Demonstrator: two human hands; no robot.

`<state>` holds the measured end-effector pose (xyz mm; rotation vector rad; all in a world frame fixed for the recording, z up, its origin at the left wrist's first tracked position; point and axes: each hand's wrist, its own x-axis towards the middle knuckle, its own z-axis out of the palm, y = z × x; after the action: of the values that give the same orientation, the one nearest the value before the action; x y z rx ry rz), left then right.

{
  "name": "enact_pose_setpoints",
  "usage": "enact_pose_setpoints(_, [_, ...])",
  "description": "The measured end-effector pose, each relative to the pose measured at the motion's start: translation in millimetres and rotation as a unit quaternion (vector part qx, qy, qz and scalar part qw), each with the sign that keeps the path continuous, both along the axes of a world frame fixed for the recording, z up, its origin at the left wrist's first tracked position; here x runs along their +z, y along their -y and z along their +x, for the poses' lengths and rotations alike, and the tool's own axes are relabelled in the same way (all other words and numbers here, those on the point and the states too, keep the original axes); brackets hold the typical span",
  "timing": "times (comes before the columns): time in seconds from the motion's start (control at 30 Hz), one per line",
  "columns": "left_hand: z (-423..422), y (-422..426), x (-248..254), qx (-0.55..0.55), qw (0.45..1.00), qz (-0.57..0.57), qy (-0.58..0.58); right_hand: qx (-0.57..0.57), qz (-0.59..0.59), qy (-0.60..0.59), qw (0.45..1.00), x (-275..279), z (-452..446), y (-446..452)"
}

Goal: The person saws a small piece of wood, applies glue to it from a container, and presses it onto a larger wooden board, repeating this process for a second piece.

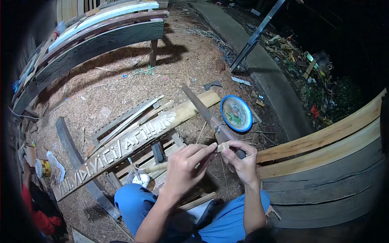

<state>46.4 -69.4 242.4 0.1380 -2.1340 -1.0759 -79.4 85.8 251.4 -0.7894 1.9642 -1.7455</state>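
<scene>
Between my fingertips, in front of my lap, is a small pale piece of wood (223, 146). My left hand (184, 167) is closed, its thumb and index finger pinching the piece's left side. My right hand (242, 159) is closed on the other side, thumb and index finger around it. Just beyond both hands lies a long brown blade-like tool (202, 106) with a broader wooden end, partly hidden by my right hand. A long wooden board (139, 137) with raised carved letters slants across the ground to the left.
A blue-rimmed plate (250, 121) stands past the tool. Curved planks (320, 178) fill the right side. A wooden bench (101, 44) is at the back left. A yellow-brown can (43, 168) sits at the left, near a person's red sleeve (36, 214). Wood shavings cover the ground.
</scene>
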Motion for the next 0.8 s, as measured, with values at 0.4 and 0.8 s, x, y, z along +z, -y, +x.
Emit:
enact_pose_setpoints(0.4, [-4.4,-12.8,-22.9,0.028,0.989,0.039,0.138,-0.067,0.016,0.023,0.997,-28.0,3.3,-9.7])
enact_pose_setpoints(0.8, [-21.8,-29.1,-184.9,0.105,0.973,0.05,0.201,-0.097,0.121,0.048,0.987,-21.5,9.5,-65.2])
